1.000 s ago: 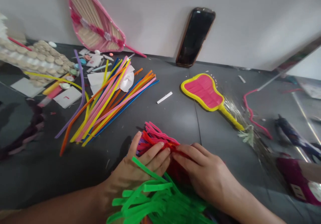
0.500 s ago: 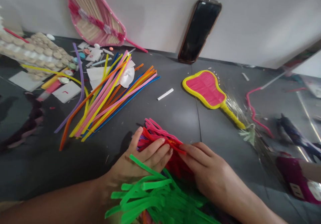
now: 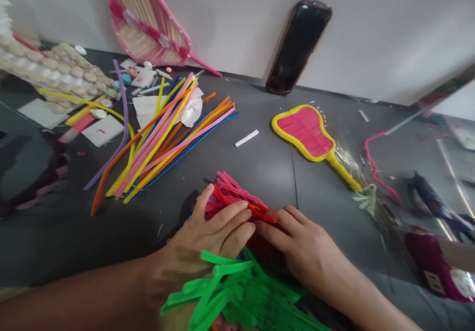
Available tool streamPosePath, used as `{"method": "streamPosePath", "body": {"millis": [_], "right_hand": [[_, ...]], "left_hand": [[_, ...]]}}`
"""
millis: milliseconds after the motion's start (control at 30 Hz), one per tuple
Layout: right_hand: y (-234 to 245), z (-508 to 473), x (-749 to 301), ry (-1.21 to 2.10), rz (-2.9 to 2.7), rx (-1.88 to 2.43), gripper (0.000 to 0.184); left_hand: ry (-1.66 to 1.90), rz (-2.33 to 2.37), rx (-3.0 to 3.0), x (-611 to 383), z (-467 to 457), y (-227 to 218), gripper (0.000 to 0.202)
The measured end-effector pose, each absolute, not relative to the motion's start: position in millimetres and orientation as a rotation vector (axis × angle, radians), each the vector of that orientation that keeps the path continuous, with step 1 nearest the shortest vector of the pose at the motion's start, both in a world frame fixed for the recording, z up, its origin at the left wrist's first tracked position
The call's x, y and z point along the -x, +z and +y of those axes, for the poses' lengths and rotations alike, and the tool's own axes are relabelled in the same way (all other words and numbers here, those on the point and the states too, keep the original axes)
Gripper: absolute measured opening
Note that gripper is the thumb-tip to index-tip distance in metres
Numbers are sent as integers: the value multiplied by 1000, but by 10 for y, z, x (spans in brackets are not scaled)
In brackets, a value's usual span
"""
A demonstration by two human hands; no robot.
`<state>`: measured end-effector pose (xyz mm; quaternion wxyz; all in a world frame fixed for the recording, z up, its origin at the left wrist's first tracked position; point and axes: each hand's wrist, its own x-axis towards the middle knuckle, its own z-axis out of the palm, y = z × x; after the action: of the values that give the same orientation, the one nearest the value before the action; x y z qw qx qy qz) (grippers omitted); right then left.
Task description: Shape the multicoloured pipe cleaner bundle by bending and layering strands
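Observation:
My left hand and my right hand meet over a bundle of folded red and pink pipe cleaners on the dark grey table. The fingers of both hands are closed and pinch the red strands where the hands meet. A fan of bright green pipe cleaner loops spreads below the hands, in front of the wrists. What lies under the palms is hidden.
A loose heap of long coloured pipe cleaners lies at the left. A pink and yellow paddle shape sits right of centre. A black phone and a pink leaf-shaped craft lean against the wall. Tools lie at the far right.
The view has shifted slightly. Both hands stay on the red bundle, with the fingers kneading it a little; the green loops have slid lower in view.

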<state>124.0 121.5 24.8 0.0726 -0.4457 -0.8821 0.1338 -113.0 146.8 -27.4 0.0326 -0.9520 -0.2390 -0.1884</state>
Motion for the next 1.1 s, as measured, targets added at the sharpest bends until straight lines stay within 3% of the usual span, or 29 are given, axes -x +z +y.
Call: {"method": "streamPosePath", "body": {"millis": [267,567,867,1100], "right_hand": [[266,1228,-1267,352,-2528,1316,47],[418,1158,-1314,276,-2458,1300,36],[239,1098,-1207,112,-2720,1317,31],[227,1137,-1197,173,-2638,1287,30]], "left_hand": [[-561,-681,2785,1119,1524,-336,32],[-506,-676,2887,1089,1560,-290,31],[-494,-747,2837,1084,1543,-219,33],[-673,-842,2666,1161,1335,-236,19]]}}
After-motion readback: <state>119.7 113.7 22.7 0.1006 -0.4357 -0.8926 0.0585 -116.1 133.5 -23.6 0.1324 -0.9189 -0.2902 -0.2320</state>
